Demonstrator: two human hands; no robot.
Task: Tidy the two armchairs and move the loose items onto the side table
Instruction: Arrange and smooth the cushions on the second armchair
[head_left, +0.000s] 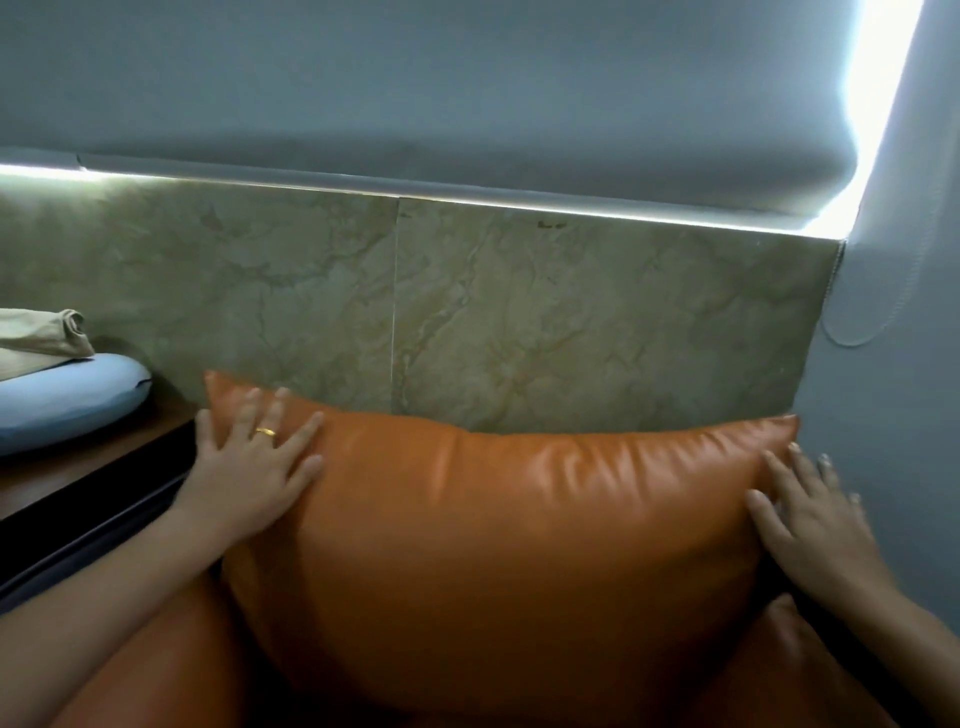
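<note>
Orange cushion, perhaps leather, under hands

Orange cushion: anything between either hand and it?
Nothing visible stands between them. The left hand lies flat on the orange cushion near its upper left corner, and the right hand lies flat against its right edge. Both touch the leather directly.

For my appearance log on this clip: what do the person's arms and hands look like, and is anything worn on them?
The left forearm and right forearm are bare: no sleeves, gloves or watch in view. The left hand wears a plain gold ring on one finger. The right hand shows no jewellery; its nails look pale.
</note>
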